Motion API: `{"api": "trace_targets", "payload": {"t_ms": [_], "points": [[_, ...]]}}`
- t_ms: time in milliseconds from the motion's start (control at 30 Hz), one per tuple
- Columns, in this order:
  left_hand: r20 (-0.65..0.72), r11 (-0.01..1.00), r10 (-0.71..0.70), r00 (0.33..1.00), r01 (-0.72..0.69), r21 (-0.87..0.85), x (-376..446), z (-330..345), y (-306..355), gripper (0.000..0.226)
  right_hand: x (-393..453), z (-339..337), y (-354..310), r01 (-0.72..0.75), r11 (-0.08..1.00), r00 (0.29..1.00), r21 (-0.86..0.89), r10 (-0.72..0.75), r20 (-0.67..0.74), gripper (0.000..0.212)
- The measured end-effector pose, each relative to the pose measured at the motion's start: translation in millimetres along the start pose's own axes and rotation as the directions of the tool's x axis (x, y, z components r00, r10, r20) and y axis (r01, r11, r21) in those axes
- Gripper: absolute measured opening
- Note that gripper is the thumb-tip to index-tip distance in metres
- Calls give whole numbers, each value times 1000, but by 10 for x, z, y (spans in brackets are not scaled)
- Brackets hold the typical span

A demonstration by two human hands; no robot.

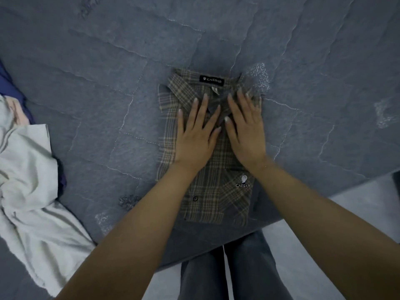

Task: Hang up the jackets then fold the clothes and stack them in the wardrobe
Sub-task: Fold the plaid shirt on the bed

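A brown plaid shirt (216, 191) lies folded into a narrow rectangle near the front edge of the bed, collar away from me, with a black CAESAR label at the neck and a white CAESAR logo on the chest pocket. My left hand (195, 137) rests flat on the shirt's upper middle, fingers spread. Beside it, my right hand (245, 131) presses flat on the shirt too, its fingertips near the collar's right side. Neither hand grips the cloth.
The grey quilted bedspread (108, 94) covers the bed. A crumpled pale grey garment (28, 180) lies at the left edge, with dark blue cloth (8, 85) behind it. The bed's front edge and pale floor (357, 208) show at lower right, my jeans below.
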State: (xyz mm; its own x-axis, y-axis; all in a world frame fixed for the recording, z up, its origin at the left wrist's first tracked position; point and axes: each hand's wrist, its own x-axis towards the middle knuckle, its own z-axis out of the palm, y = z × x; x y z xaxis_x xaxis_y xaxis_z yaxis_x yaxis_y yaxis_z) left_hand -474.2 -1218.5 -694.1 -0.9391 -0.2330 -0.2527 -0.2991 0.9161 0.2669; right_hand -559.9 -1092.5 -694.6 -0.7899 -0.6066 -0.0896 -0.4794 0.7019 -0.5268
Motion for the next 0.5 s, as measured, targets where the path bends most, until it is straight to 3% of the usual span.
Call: {"api": "trace_targets", "payload": {"t_ms": [167, 233, 267, 333, 400, 433, 500], "points": [[115, 998, -68, 991, 67, 10, 107, 276, -99, 55, 120, 101, 281, -12, 999, 983, -49, 21, 182, 47], [90, 986, -40, 995, 54, -160, 114, 217, -91, 55, 115, 35, 268, -53, 983, 987, 175, 25, 159, 44], [53, 940, -54, 997, 69, -333, 99, 142, -97, 53, 79, -15, 249, -105, 939, 990, 329, 68, 121, 41], [-124, 767, -193, 973, 71, -638, 46, -29, -179, 45, -86, -130, 245, -231, 789, 968, 569, 243, 56, 38], [-266, 691, -430, 863, 125, -712, -71, -106, -347, 35, -309, -209, 265, -399, 555, 877, 730, 464, 127, 35], [-205, 613, -558, 804, 233, -755, -139, -115, -444, 33, -409, -220, 282, -495, 405, 800, 768, 558, 222, 35], [143, 267, -724, 674, 466, -844, -269, -115, -583, 42, -559, -191, 352, -624, 208, 670, 753, 639, 379, 37]]}}
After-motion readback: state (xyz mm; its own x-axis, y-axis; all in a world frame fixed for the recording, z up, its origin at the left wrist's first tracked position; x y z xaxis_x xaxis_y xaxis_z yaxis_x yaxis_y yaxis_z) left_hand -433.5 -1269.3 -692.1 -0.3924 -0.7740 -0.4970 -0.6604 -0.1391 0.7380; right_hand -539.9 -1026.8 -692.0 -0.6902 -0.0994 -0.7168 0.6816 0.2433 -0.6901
